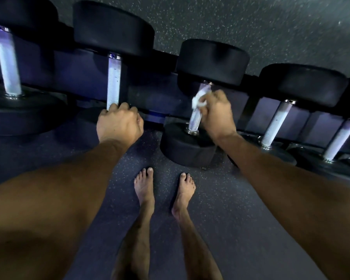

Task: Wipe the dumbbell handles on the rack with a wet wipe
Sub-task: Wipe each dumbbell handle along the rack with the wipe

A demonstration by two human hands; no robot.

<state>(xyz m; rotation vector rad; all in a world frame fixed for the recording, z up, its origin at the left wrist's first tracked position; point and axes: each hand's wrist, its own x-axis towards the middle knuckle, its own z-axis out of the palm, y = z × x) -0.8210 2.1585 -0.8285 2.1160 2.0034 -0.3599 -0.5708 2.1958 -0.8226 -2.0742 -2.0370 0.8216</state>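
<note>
While the left hand (119,123) grips one handle (113,81), the right hand (217,114) pinches the wipe (199,98) around its neighbour (196,118).

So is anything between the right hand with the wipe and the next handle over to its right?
Nothing visible blocks it. The right hand holds the wet wipe on the middle handle; the next handle to its right stands bare, with only open rack space between. The left hand grips another handle, clear of that path.
</note>
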